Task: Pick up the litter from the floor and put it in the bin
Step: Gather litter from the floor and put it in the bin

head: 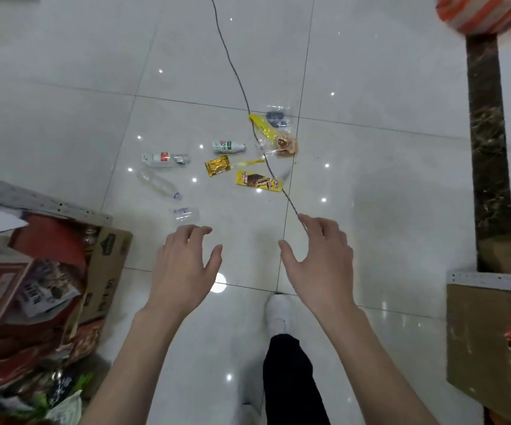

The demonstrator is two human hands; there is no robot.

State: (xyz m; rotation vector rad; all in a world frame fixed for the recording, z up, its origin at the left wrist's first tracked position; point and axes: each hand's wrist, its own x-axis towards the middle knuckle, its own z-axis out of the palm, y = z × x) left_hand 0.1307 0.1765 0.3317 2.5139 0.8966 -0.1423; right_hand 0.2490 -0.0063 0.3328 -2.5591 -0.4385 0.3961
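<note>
Litter lies scattered on the white tiled floor ahead of me. There is a clear bottle with a red label (pixel 164 158), a crushed clear bottle (pixel 159 183), a clear cup (pixel 185 213), a small white bottle (pixel 228 146), a gold wrapper (pixel 216 165), a yellow snack wrapper (pixel 259 181) and a clear bag with brown food (pixel 285 143). My left hand (pixel 183 265) hovers empty just short of the clear cup, fingers relaxed. My right hand (pixel 321 259) is spread wide and holds nothing. A cardboard box (pixel 107 271) stuffed with packaging stands at the left.
A thin dark cable (pixel 239 84) runs across the floor through the litter toward my right hand. My white shoe (pixel 278 314) and dark trouser leg are below. Another cardboard box (pixel 475 338) stands at the right, beside a dark marble strip (pixel 490 148).
</note>
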